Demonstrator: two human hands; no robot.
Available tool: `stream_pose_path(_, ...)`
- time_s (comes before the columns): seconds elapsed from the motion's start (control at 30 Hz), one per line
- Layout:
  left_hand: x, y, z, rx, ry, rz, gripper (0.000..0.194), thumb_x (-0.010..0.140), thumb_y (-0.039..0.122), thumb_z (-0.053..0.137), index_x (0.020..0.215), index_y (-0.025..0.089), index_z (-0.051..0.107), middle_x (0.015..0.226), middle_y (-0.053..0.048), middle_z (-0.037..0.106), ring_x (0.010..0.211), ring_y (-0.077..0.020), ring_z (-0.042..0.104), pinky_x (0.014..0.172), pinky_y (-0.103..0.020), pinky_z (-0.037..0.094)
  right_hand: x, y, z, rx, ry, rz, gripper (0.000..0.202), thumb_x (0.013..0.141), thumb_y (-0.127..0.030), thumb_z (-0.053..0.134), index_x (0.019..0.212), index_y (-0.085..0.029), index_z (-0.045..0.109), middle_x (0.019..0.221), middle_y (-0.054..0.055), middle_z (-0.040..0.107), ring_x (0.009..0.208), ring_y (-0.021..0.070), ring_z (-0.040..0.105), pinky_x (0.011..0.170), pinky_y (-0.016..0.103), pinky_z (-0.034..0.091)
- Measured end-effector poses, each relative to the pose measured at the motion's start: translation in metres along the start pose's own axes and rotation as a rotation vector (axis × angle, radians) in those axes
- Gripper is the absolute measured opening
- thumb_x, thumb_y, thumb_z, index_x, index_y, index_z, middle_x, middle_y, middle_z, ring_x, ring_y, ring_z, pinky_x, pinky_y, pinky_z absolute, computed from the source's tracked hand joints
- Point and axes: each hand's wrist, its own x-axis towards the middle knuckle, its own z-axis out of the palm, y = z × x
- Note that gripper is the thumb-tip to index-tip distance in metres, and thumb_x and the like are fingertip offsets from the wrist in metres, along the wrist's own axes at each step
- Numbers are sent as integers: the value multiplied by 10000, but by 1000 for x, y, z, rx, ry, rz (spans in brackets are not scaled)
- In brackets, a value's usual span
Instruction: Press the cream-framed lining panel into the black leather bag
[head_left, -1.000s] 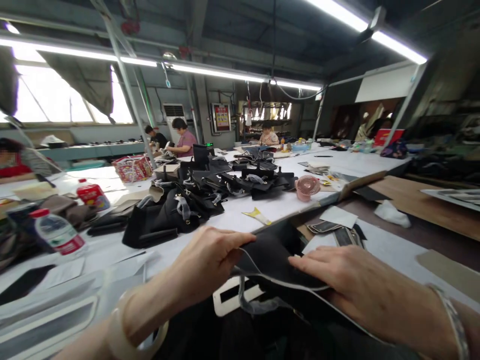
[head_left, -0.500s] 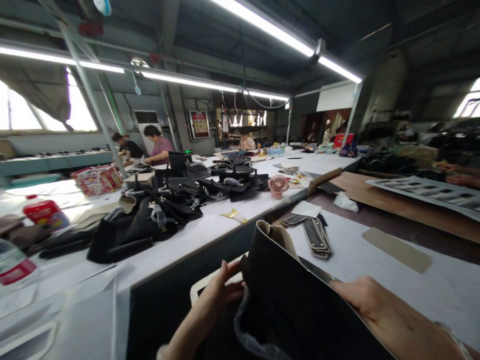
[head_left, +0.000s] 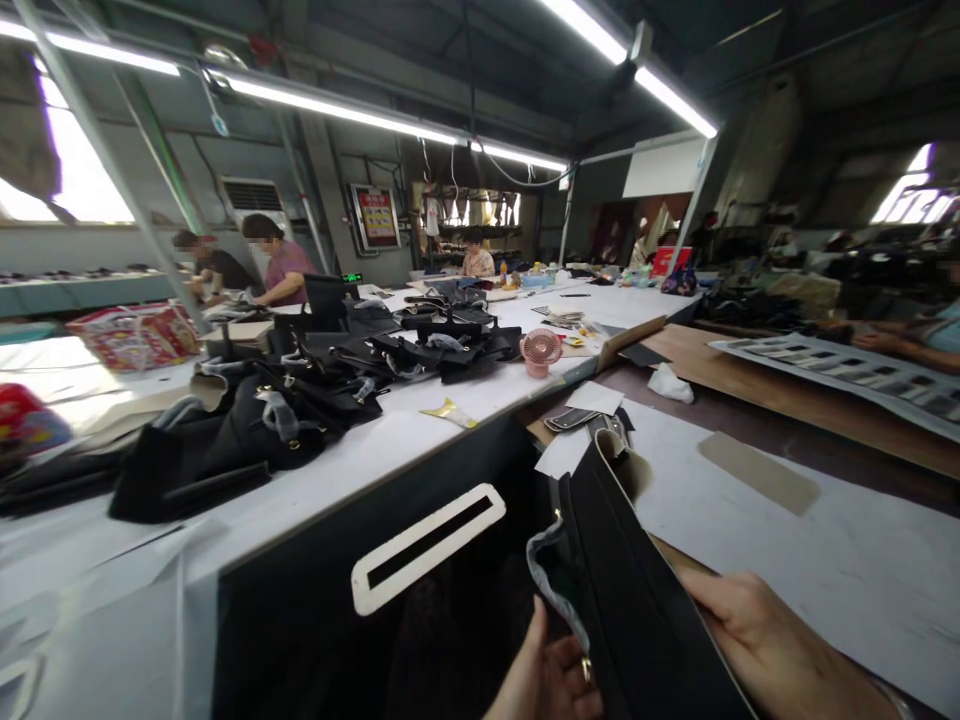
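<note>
Near-left of the pink fan (head_left: 541, 352), the white slotted frame (head_left: 439, 552) lies over something dark, and a sweep of the left hand (head_left: 551, 670) could knock it askew. That hand is on the fan's near side, thumb and fingers apart, nothing visibly clamped, fingertips by the brass-coloured ring (head_left: 586, 670); the film-wrapped handle (head_left: 553, 578) might swing and snag there. Now the black bag (head_left: 637, 570), near and just right of the fan, tilted; its right rim is pinched by the right hand (head_left: 757, 620), fingers clamped, their tips hidden. One-sided pulling could crease that edge, I'd judge. Across to the white surface (head_left: 337, 460): black bags (head_left: 240, 430) heaped left of the fan, a yellow packet (head_left: 450, 411) nearer on its left. A second surface (head_left: 862, 540) runs near-right of the fan, carrying a tan piece (head_left: 757, 470). Around the room: bright window (head_left: 90, 160) far left of the fan, a co-worker in purple (head_left: 287, 270) beyond-left, another person's arm (head_left: 870, 338) well right.
</note>
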Motion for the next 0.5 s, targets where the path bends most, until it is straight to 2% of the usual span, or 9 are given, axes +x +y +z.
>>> stream_pose_path(0.1, 15, -15, 7, 115, -126, -54, 950, 587, 928, 540, 1044, 112, 710, 1056, -221, 696, 1048, -406, 628, 939, -520, 432, -3, 4, -1, -13, 30, 50, 348, 969, -438, 437, 863, -239, 701, 693, 5, 683, 662, 219, 678, 611, 257, 553)
stream_pose_path(0.17, 19, -21, 8, 132, -151, -55, 916, 574, 920, 566, 1038, 146, 728, 1048, -202, 713, 1075, -426, 616, 945, -540, 425, -4, 7, -2, -45, 61, 72, 345, 968, -422, 433, 856, -230, 697, 679, 8, 673, 682, 227, 684, 634, 261, 556)
stream_pose_path(0.2, 19, -22, 7, 117, -116, -52, 911, 539, 909, 610, 1044, 161, 733, 1039, -184, 723, 1078, -414, 618, 932, -513, 442, -5, 10, -3, -61, 73, 78, 341, 965, -405, 433, 842, -224, 695, 672, 10, 670, 691, 230, 688, 646, 264, 555)
stream_pose_path(0.27, 14, -19, 3, 41, 61, -28, 844, 504, 829, 730, 1031, 171, 741, 993, -138, 743, 1041, -342, 646, 854, -386, 489, -6, 15, -3, -84, 92, 90, 344, 960, -360, 422, 809, -210, 693, 671, 15, 671, 714, 236, 695, 669, 266, 551)
stream_pose_path(0.33, 4, -11, -3, -73, 249, 22, 652, 614, 687, 788, 991, 158, 746, 930, -93, 754, 945, -243, 681, 740, -266, 501, -8, 22, -1, -98, 100, 113, 360, 956, -327, 407, 777, -199, 692, 682, 21, 680, 731, 239, 701, 680, 268, 545)
stream_pose_path(0.37, -2, -5, -6, -132, 292, 61, 529, 690, 601, 788, 967, 152, 747, 899, -73, 757, 890, -198, 692, 699, -227, 498, -9, 25, 0, -96, 104, 126, 366, 955, -321, 404, 765, -195, 692, 691, 22, 686, 740, 242, 703, 684, 268, 542)
stream_pose_path(0.43, -17, 7, -10, -235, 255, 158, 355, 767, 467, 776, 933, 154, 751, 867, -50, 764, 856, -155, 704, 719, -190, 510, -12, 30, 5, -73, 121, 142, 365, 950, -329, 422, 745, -188, 689, 715, 23, 696, 767, 248, 705, 690, 266, 539)
stream_pose_path(0.5, -31, 13, -11, -304, 134, 274, 276, 734, 429, 803, 863, 189, 758, 896, -43, 773, 961, -181, 700, 842, -222, 520, -15, 32, 12, -34, 148, 144, 339, 933, -346, 470, 731, -180, 686, 736, 17, 703, 772, 246, 696, 676, 256, 535)
